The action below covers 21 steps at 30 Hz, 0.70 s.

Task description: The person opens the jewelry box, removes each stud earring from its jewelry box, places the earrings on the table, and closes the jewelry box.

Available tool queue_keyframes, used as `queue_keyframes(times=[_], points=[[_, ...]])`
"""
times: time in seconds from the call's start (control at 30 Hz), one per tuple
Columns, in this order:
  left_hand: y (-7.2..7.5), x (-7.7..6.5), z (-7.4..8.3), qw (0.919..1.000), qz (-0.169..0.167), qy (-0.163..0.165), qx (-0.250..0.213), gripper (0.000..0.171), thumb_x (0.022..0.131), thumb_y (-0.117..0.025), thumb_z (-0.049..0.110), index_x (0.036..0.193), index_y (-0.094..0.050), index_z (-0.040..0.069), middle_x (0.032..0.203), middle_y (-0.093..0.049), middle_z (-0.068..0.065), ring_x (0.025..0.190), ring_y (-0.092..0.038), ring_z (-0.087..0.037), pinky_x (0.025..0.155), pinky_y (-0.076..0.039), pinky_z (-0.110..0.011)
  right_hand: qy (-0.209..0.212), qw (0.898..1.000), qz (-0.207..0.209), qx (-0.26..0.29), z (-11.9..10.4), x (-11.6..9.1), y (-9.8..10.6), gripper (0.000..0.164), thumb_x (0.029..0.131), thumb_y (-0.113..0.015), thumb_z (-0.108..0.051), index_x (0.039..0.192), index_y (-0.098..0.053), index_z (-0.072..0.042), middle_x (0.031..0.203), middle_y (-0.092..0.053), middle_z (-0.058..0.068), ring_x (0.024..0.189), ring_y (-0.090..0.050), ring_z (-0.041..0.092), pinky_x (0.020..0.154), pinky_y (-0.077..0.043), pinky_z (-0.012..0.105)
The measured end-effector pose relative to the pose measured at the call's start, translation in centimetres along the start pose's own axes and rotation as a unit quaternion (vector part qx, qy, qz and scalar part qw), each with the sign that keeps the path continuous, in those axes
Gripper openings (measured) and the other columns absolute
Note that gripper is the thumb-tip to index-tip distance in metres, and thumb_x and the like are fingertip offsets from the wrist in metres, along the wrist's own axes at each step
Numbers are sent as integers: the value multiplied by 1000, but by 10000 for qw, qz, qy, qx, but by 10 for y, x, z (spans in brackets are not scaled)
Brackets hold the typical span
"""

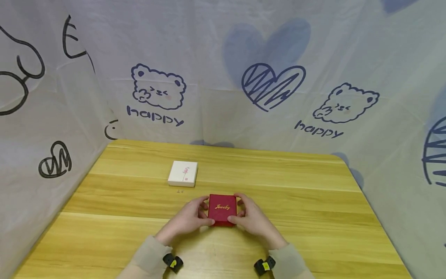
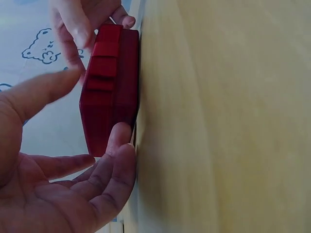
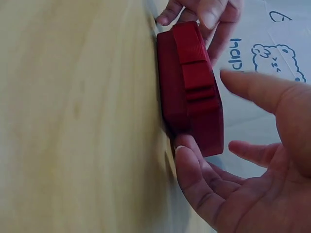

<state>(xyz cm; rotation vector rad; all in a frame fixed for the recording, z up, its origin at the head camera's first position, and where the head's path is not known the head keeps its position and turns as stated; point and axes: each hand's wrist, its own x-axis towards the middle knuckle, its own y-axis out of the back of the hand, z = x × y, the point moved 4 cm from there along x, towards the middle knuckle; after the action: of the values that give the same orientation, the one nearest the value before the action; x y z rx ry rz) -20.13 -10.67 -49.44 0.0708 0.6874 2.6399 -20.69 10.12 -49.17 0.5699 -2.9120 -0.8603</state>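
A dark red jewelry box (image 1: 222,209), with gold "Jewelry" lettering on its lid, is low at the wooden table, between the two hands. A red ribbon bow (image 2: 103,65) runs along its near side. My left hand (image 1: 189,215) holds the box's left side, fingers curled beside it and thumb by the near left corner. The right hand (image 1: 253,217) holds the opposite side, its thumb over the near right corner. In the right wrist view, fingertips (image 3: 187,143) touch the box low down, while the thumb's tip stands close to the lid. The lid is on.
A white square box (image 1: 182,174) with a pink flower print lies farther back on the left of the wooden table (image 1: 296,186). Two tiny shiny pieces (image 1: 179,191), too small to identify, lie just in front of it. Printed white cloth (image 1: 216,50) hangs behind and along both sides.
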Motion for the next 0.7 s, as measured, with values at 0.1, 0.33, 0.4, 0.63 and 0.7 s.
queue_keyframes(times=[0.1,0.33,0.4,0.63,0.7], points=[[1,0,-1,10000,-59,18,-27,92,75,-85,9,145,-30,-13,118,-54,-20,85,-64,-19,75,-53,-33,-59,9997,-221,-54,-1,1,1,85,81,-82,-21,148,-35,-2,129,-47,19,79,-55,18,67,-47,29],[1,5,-4,9996,-65,-72,257,106,68,-90,11,149,-25,-10,135,-43,-24,85,-62,-16,73,-52,-28,-1,9971,-576,-506,-8,7,2,106,71,-90,-28,153,-28,-4,147,-34,22,120,-48,34,101,-39,52],[1,7,-5,9993,-60,-71,356,108,66,-91,11,149,-25,-10,135,-43,-23,83,-61,-15,74,-51,-29,55,9960,-648,-610,-10,9,2,109,69,-91,-27,153,-27,-3,147,-34,21,130,-41,36,106,-33,56],[1,11,-2,9982,-111,-104,573,110,62,-91,8,148,-27,-10,134,-47,-24,87,-59,-18,84,-50,-38,149,9929,-818,-852,-13,16,0,112,65,-93,-19,153,-26,-1,141,-39,20,120,-48,33,102,-39,53],[1,11,-1,9975,-112,-95,693,110,61,-92,9,148,-28,-9,135,-47,-25,93,-58,-22,90,-47,-43,115,9918,-848,-952,-13,18,0,111,65,-92,-19,152,-27,0,141,-40,20,119,-49,33,101,-40,53]])
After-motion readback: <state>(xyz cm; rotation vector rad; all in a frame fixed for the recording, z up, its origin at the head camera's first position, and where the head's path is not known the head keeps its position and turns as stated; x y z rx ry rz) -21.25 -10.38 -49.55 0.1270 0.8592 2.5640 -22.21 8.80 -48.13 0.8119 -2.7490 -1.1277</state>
